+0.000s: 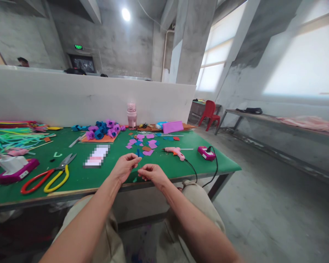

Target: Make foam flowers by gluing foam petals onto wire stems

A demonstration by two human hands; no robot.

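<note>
My left hand (127,166) is closed in a pinch near the table's front edge. Its fingertips grip a small dark blue strip, likely paper (138,153), that stands upright. Just to the right and slightly lower, my right hand (152,173) pinches the thin wire-like stem (139,165) running down below the blue strip. Beyond both hands lie scattered purple, blue and brown petal-shaped pieces (151,143). A pink glue gun (175,152) rests right of them, its cord hanging over the front edge.
Red-and-yellow-handled scissors (62,165) lie open at left, beside a purple power block (18,171). Finished purple and blue paper flowers (103,129) sit farther back. A pink bottle (132,116) stands against the white partition (98,95). Another purple power block (206,153) is at right.
</note>
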